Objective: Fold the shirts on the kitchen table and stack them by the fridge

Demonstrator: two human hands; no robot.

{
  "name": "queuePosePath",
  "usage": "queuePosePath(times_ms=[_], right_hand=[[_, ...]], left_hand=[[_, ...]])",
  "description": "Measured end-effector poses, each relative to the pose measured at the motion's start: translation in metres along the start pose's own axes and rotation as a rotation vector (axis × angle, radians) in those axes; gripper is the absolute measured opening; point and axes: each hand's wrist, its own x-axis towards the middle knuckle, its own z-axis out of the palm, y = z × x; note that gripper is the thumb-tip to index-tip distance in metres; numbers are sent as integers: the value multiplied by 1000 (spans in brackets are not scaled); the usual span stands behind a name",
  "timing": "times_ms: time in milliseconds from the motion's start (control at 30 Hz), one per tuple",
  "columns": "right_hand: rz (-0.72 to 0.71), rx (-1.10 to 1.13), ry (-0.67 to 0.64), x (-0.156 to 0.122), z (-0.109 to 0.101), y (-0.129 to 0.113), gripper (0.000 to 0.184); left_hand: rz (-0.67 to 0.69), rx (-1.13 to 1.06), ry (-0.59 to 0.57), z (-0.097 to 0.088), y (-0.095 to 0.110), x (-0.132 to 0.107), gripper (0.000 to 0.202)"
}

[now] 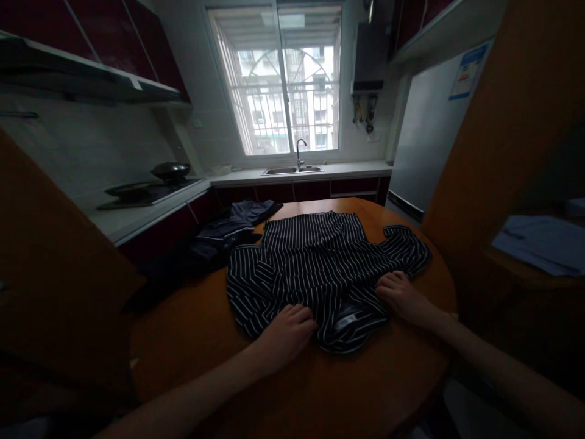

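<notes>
Shirt (pixel 315 262): blk w/ thin wht stripes, rumpled, spread mid desk (pixel 311 390), collar (pixel 347 322) twd near edge, hem (pixel 311 221) twd far edge, one sleeve (pixel 404 249) by R edge. L hand (pixel 287 335) & R hand (pixel 404 297) flank collar, fingers (pixel 305 317) curled, gripping shirt. Dk clothes (pixel 219 239) at L edge.

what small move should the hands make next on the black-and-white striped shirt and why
Perhaps the left hand and right hand should ease apart: both touch the black-and-white striped cloth shirt, either side of its small white label, and the cloth between them looks bunched, while its far end lies flatter.
</notes>
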Motion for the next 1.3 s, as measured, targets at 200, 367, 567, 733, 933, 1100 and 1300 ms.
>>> queuePosePath(times_ms=[200,367,567,733,933,1100,1300], right_hand=[[36,360,-48,-11,-65,-27,17],[53,633,-461,-20,-91,-63,17],[141,572,-164,22,-36,-18,22],[483,15,115,68,21,49,41],[706,-227,-95,64,37,99,25],[804,-119,-171,32,30,119,30],[730,-230,-85,23,22,123,41]], left_hand=[[-88,-489,53,-32,-11,-17,21],[65,-637,-383,-56,-9,-28,16],[-144,-487,-83,-67,-70,-6,27],[-421,-53,215,-39,-148,-9,32],[-600,168,171,-11,-166,-48,45],[-666,363,36,-17,-143,-73,36],[-852,444,-231,-44,-115,-69,42]])
